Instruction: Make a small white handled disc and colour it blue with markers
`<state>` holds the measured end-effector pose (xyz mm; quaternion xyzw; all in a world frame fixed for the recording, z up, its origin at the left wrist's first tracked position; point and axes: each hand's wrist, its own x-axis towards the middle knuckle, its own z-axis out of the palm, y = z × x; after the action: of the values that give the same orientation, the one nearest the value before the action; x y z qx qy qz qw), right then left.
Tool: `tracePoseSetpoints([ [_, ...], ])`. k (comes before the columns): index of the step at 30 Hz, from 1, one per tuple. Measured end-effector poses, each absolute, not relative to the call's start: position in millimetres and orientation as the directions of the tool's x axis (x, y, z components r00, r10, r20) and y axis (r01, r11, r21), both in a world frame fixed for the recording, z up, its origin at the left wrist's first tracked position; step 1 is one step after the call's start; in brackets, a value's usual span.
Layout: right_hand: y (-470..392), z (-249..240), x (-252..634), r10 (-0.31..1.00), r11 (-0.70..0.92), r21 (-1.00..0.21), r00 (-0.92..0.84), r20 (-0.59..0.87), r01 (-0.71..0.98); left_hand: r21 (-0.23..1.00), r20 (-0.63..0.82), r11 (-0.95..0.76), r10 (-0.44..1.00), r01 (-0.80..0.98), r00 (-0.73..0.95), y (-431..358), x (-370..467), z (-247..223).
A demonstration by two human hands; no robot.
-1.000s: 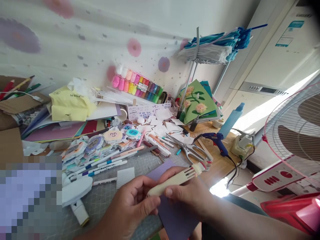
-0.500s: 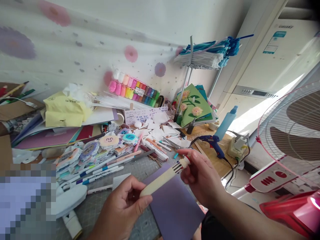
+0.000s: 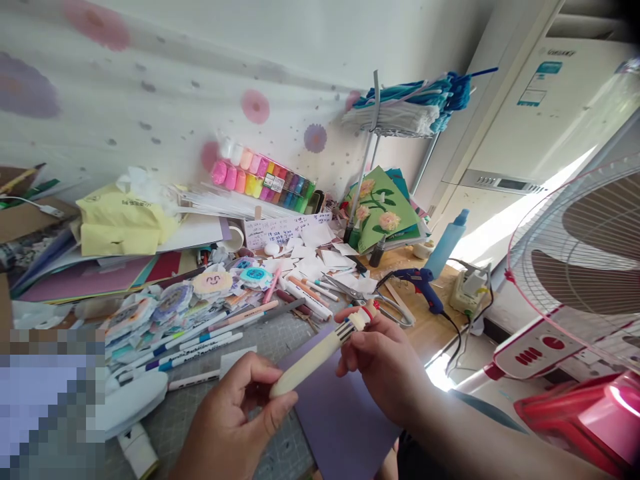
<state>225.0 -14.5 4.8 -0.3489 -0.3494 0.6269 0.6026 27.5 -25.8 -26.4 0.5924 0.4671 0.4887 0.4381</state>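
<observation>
A thick cream multicolour ballpoint pen (image 3: 311, 359) is held slantwise between both hands. My left hand (image 3: 245, 407) pinches its rounded lower end between thumb and fingers. Around the upper end, by the dark slots and the red-and-white topper, close the thumb and fingers of my right hand (image 3: 383, 353). Below the pen lies a sheet of purple paper (image 3: 345, 417), partly covered by my hands. It rests over the front edge of the grey cutting mat (image 3: 195, 407).
Several markers (image 3: 205, 350) and paper cut-outs (image 3: 213, 283) crowd the mat at left. Scissors (image 3: 360, 290), a blue glue gun (image 3: 423, 287) and a blue bottle (image 3: 449, 245) lie or stand beyond my right hand. A fan (image 3: 580, 227) stands at right.
The view has shifted slightly right. My right hand has turned a little at the pen's upper end, showing more of the topper. Both hands still hold the pen.
</observation>
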Motion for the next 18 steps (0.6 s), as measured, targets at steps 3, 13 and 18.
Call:
tracePoseSetpoints([
  [3,-14.5,8.0,222.4,0.998,-0.058,-0.839,-0.023,-0.054,-0.541,0.95,0.251,-0.258,0.966,0.177,0.062,-26.1,28.9,-24.6],
  [13,-15.2,5.5,217.9,0.978,-0.195,-0.711,-0.187,-0.09,-0.676,0.909,0.33,-0.341,0.94,0.24,0.086,-26.6,26.9,-26.4],
  [18,-15.6,5.5,216.5,0.968,-0.226,-0.676,-0.236,-0.079,-0.702,0.878,0.379,-0.398,0.918,0.266,0.12,-25.8,24.1,-28.2],
])
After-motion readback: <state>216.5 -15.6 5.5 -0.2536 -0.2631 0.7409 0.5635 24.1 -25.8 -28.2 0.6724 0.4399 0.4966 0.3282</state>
